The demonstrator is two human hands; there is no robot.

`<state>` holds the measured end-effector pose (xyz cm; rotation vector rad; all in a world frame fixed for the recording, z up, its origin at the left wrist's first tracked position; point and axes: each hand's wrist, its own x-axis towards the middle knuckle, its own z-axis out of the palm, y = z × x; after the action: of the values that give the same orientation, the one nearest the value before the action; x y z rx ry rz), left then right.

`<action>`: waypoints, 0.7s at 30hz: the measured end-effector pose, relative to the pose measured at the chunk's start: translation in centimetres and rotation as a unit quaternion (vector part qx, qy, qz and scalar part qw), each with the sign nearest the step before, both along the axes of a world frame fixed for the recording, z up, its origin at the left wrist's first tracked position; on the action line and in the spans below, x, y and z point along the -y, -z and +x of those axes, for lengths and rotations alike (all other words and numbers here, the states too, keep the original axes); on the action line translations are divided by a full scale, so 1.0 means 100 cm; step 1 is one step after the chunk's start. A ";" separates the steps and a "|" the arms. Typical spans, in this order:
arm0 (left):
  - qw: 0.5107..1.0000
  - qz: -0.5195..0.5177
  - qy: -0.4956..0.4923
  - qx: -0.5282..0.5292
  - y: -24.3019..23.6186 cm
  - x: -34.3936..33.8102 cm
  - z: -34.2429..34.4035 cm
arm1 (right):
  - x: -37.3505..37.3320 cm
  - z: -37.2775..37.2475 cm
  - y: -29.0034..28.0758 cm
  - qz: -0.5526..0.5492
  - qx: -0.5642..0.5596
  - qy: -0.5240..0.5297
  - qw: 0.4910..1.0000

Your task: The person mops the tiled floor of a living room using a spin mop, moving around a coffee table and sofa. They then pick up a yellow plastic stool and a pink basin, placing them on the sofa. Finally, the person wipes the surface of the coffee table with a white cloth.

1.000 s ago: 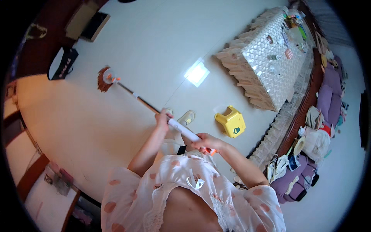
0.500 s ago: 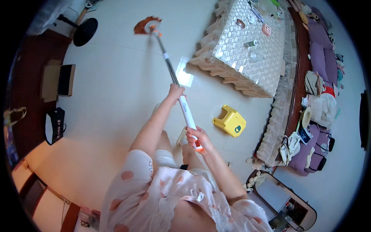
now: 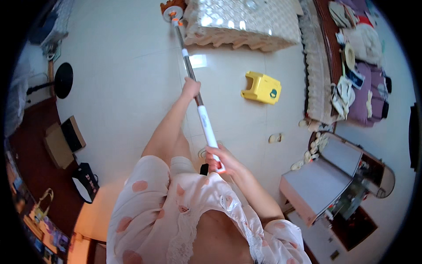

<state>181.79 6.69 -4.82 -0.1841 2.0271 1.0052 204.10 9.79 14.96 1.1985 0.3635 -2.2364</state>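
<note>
Left hand (image 3: pixel 191 88) grasps a mop pole (image 3: pixel 189 67) | right hand (image 3: pixel 222 159) grips its white handle (image 3: pixel 207 125) | mop head (image 3: pixel 172 13), partly cropped, seemingly touches the ruffle-skirted desk (image 3: pixel 255 20)

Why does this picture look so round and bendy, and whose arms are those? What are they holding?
There's no robot here, just a person. A wide, curvy-lensed camera worn on their head looks down, so straight edges bend. The left hand and right hand both hold a long white-and-silver mop: left on the metal pole, right on the white handle's near end. Its brown fringed head is on the pale, shiny tiled floor, beside a table with a shiny, ruffled cloth. A yellow plastic stool is on the floor too.
</note>
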 end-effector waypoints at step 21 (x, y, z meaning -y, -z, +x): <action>0.965 0.146 0.037 0.214 -0.118 -0.161 0.428 | -0.200 0.405 -0.161 0.148 0.090 -0.063 0.983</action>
<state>224.56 22.81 7.02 -0.1497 1.4681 1.0972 244.55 29.78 31.09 1.4734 0.6960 -1.9961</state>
